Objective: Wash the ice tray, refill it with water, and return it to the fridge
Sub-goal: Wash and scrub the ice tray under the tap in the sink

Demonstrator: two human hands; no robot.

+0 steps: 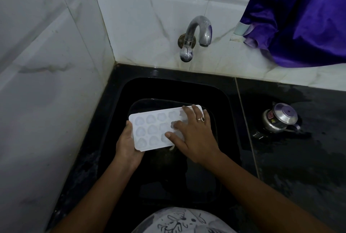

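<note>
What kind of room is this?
Most likely a kitchen washing corner: a curved metal tap on the white tiled wall, a black sink below it, and a small steel lidded pot on the black counter.

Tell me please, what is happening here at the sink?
A person holds a white ice tray over the black sink. The left hand grips the tray's left end, and the right hand lies flat on its right part with fingers spread over the compartments, probably rubbing them. No stream shows at the tap. A small steel pot stands on the counter at the right.
</note>
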